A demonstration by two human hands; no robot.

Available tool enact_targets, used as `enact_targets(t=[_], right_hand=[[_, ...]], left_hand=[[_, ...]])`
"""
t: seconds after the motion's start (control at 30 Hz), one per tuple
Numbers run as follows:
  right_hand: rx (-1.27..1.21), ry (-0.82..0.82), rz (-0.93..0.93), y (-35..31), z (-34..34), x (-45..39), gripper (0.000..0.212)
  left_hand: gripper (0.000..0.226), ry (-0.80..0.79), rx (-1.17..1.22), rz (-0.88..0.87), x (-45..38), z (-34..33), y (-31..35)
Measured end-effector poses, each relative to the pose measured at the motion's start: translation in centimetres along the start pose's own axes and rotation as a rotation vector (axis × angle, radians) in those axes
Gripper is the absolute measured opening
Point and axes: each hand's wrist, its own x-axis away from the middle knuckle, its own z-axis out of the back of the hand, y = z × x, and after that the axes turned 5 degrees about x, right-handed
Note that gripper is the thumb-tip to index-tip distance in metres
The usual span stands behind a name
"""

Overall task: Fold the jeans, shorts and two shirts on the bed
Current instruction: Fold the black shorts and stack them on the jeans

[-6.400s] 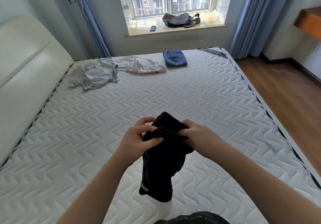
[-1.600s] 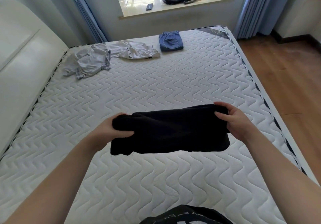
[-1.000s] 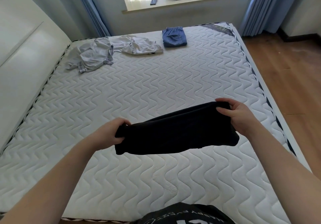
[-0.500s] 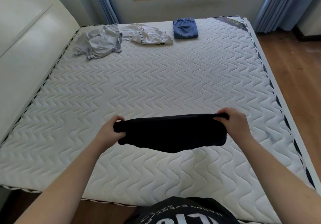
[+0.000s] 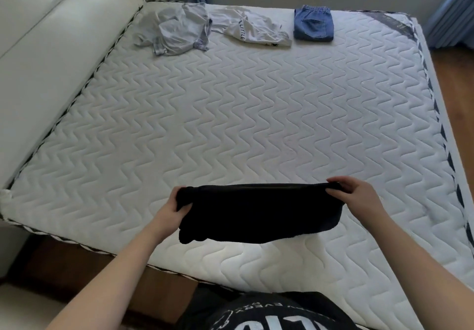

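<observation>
Both forearms reach forward from the bottom of the view over the near edge of the bed (image 5: 256, 114), and between them a black garment (image 5: 259, 213), most likely the shorts, is stretched out sideways above the quilted mattress. The left hand (image 5: 170, 210) grips the garment's left end, its fingers curled over a bunched wad of the dark cloth with the thumb side turned toward the middle; the wrist is bent slightly inward. The right hand (image 5: 357, 197) pinches the upper right corner, thumb on the near face and fingers wrapped over the top edge, knuckles pointing toward the far end of the bed. The top edge of the garment runs almost level between the two hands, and the rest hangs down in a flat dark panel whose lower edge sags toward the mattress; whether it touches the surface cannot be told. At the far end of the bed lie three other pieces: a folded pair of blue jeans (image 5: 313, 23) toward the far right corner, a rumpled white shirt with black lettering (image 5: 252, 31) just left of the jeans, and a crumpled pale grey shirt (image 5: 179, 31) left of that, touching the white one. A cream padded headboard (image 5: 51, 35) runs along the bed's left side.
</observation>
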Motion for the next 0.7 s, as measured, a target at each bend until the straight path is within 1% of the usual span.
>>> enact_targets(t=[0.1,0.17,0.3,0.37,0.47,0.53,0.6,0.63,0.7], right_hand=[[0.104,-0.071,-0.002,-0.6,-3.0,-0.7,0.033],[0.170,-0.085,-0.017,-0.9,-5.9,-1.7,0.031],[0.276,-0.011,-0.050,-2.4,-13.2,-4.6,0.025],[0.314,-0.010,-0.057,-3.5,-17.0,-6.8,0.022],[0.331,-0.033,-0.097,-4.5,-22.4,-10.6,0.018],[0.332,-0.044,-0.135,-4.9,-25.7,-13.3,0.012],[0.374,-0.047,-0.120,-5.1,-28.5,-15.9,0.008],[0.402,-0.048,-0.099,-5.0,-30.2,-17.5,0.007],[0.429,-0.057,-0.080,-5.1,-32.2,-20.0,0.006]], left_hand=[[0.027,0.011,0.026,0.043,-1.0,1.6,-2.9],[0.027,0.008,0.052,0.092,-1.9,3.0,-5.0],[0.040,-0.028,0.110,0.219,-4.0,6.6,-9.7],[0.041,-0.022,0.126,0.278,-5.5,8.7,-12.0],[0.034,0.017,0.136,0.341,-7.8,11.7,-15.4],[0.037,0.032,0.161,0.387,-9.9,13.5,-17.6],[0.045,0.013,0.189,0.436,-12.1,14.9,-19.5],[0.046,0.002,0.200,0.451,-13.3,15.6,-20.5],[0.039,0.006,0.218,0.444,-15.4,16.5,-21.7]])
